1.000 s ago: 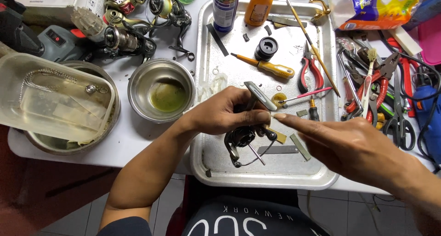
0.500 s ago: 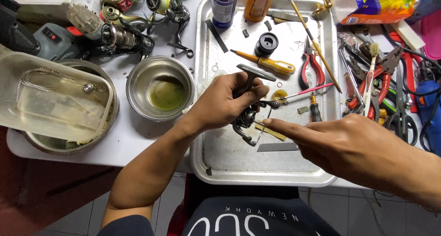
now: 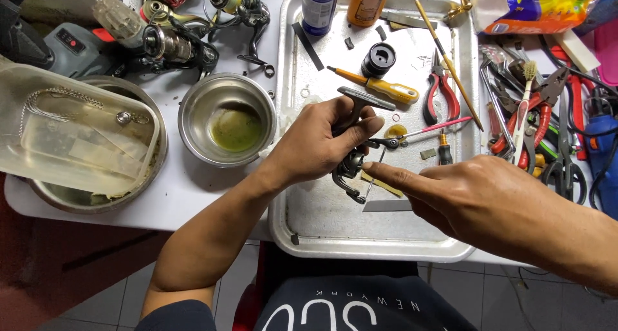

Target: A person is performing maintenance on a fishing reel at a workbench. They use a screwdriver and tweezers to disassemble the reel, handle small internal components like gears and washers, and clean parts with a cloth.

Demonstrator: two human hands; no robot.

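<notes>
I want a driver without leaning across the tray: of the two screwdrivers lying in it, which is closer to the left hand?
The yellow-handled screwdriver, lying aslant just beyond the left hand and the reel part it holds. The dark-handled screwdriver lies farther right, beside the red pliers.

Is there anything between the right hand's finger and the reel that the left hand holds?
Nothing visible. The right hand points its forefinger straight at the reel held by the left hand; only bare tray lies beneath.

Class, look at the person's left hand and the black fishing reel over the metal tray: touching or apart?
Touching. The head view shows the left hand wrapped around the black fishing reel, fingers closed over its stem above the metal tray.
</notes>
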